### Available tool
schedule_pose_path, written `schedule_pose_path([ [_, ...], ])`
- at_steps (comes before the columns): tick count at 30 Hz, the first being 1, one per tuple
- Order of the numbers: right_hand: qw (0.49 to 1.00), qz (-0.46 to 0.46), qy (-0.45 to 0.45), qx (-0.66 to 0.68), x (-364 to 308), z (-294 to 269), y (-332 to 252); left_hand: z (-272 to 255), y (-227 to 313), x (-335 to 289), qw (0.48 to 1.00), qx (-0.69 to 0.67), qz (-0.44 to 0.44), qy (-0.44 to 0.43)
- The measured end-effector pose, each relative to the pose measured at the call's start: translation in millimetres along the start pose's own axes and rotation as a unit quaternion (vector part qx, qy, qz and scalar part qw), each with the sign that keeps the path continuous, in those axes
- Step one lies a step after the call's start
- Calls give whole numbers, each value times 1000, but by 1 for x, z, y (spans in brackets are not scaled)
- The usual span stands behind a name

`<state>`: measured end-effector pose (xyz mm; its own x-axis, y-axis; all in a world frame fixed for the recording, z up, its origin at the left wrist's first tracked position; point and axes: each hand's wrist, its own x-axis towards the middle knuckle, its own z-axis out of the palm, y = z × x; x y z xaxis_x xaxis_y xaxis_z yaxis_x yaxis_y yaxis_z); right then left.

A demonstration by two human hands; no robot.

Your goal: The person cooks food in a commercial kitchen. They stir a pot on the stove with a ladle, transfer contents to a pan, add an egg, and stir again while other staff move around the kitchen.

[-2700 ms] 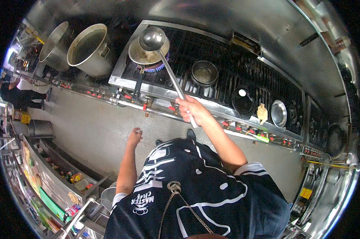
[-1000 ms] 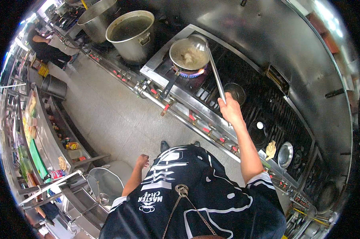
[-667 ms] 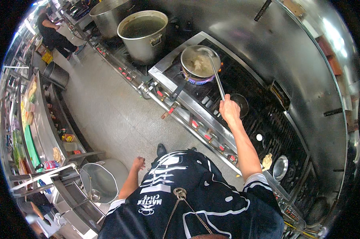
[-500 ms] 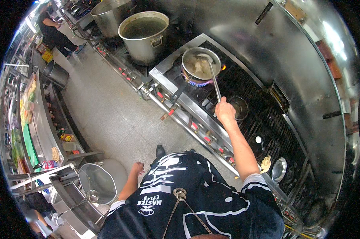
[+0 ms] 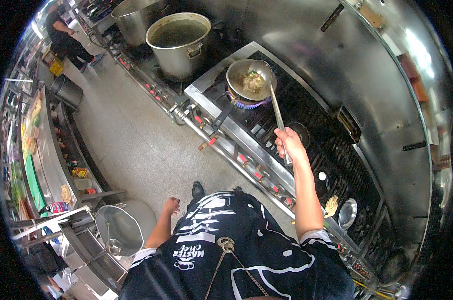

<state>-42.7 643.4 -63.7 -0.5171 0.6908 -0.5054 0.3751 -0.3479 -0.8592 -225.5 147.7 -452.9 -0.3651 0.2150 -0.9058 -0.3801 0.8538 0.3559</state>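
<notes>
My right hand (image 5: pixel 290 144) is closed around the long metal handle of a ladle (image 5: pixel 278 111), whose bowl is tipped over the far right side of a frying pan (image 5: pixel 233 86). The pan sits over a blue gas flame, its dark handle (image 5: pixel 221 119) sticking out over the stove's front edge. Light chunks of food with bits of green (image 5: pixel 254 80) lie in the pan. My left hand (image 5: pixel 172 205) hangs by my left side, fingers loosely bent and apart, holding nothing. A large metal bucket (image 5: pixel 141 220) stands closest to it.
Two big stockpots, the nearer one (image 5: pixel 195 52) full of liquid, stand beyond the pan. A metal bowl (image 5: pixel 347 214) and a yellow cloth (image 5: pixel 331 206) rest on the stove's near right. A prep counter (image 5: pixel 56 165) runs along the left. Another person (image 5: pixel 61 35) stands far left.
The ladle's bowl has lifted and tilted at the pan's right side, and my right hand has turned and shifted slightly right and down. Greenish food now shows in the pan. My left hand stays low.
</notes>
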Motion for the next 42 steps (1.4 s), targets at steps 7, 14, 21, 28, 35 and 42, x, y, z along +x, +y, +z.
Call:
schedule_pose_path([
  [7, 951, -104, 133, -258, -28, 5, 22, 3, 27, -3, 1000, 10, 26, 11],
  [14, 874, -173, 184, -416, 6, 12, 58, 4, 29, -6, 999, 38, 5, -13],
  [21, 860, -106, 196, -459, 45, 40, 62, 13, 11, -18, 1000, -3, 16, 14],
  [28, 910, -120, 181, -354, 8, 41, 39, 8, -15, -28, 1000, 12, -4, 3],
  [35, 897, -205, 236, -313, -33, 20, 66, -4, -26, -19, 997, 58, -58, 12],
  [42, 910, -135, 235, -314, -23, -10, 124, 1, 38, 7, 988, 149, 37, -22],
])
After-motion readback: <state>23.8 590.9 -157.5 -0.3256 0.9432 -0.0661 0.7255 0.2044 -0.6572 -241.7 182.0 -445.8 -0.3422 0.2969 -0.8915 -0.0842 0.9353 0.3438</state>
